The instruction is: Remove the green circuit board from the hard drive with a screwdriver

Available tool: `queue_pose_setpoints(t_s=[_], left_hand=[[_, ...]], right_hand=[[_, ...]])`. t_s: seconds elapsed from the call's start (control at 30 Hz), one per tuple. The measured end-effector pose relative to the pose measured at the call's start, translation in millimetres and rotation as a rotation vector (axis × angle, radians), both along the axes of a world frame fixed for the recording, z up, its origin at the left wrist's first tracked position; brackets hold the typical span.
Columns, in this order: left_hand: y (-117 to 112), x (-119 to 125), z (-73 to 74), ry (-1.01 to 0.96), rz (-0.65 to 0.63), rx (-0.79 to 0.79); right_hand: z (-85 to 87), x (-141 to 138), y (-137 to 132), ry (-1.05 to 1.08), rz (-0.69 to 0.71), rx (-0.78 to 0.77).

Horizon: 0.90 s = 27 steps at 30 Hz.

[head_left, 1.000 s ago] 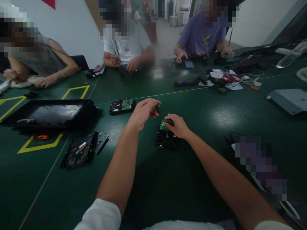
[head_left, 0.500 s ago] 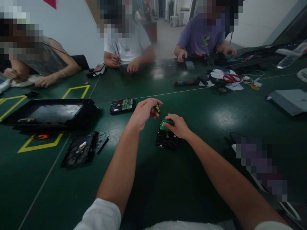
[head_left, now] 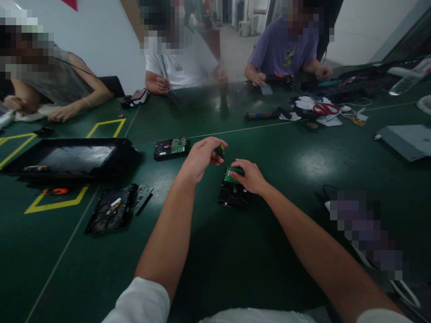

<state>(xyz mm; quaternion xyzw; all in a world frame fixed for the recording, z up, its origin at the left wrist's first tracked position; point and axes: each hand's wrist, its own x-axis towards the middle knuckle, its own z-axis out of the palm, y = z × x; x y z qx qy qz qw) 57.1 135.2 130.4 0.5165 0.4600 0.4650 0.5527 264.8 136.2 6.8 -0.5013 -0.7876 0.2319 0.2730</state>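
Note:
A black hard drive point(head_left: 232, 194) with a green circuit board lies on the green table point(head_left: 235, 260) in front of me. My right hand point(head_left: 249, 176) rests on its far end, fingers pinched on the green board. My left hand point(head_left: 201, 158) hovers just left of the drive, fingers closed round the black and yellow handle of a small screwdriver point(head_left: 220, 150), whose tip is hidden.
A second hard drive point(head_left: 170, 148) lies further back. An opened drive point(head_left: 112, 214) and a black tray point(head_left: 67, 158) sit at the left. Three people work at the far side. Red scissors point(head_left: 325, 109), tools and a grey case point(head_left: 407, 140) lie at the right.
My left hand has turned the screwdriver handle slightly between its fingers. My right hand stays on the drive. The person in white across the table has moved one hand to the right.

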Motion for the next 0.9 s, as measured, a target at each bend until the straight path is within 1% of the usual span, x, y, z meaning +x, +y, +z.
queue_pose_setpoints(t_s=[0.17,0.4,0.63,0.8,0.9], left_hand=[[-0.9,-0.7,-0.9,0.027,-0.034,0.013],[-3.6,2.4,3.5,-0.028,-0.009,-0.053],[-0.2,-1.8,0.7,0.061,-0.003,0.031],[-2.6,0.8,2.7,-0.022,-0.01,-0.036],[-3.5,2.8,3.9,-0.038,-0.011,-0.059]], right_hand=[[-0.9,0.5,0.7,-0.003,0.004,0.011],[-1.1,-0.9,0.8,-0.005,-0.006,0.004],[0.7,0.8,-1.1,-0.002,0.013,0.005],[-0.2,-0.6,-0.6,-0.001,-0.005,0.013],[-2.2,-0.8,0.5,0.001,-0.006,0.023]])
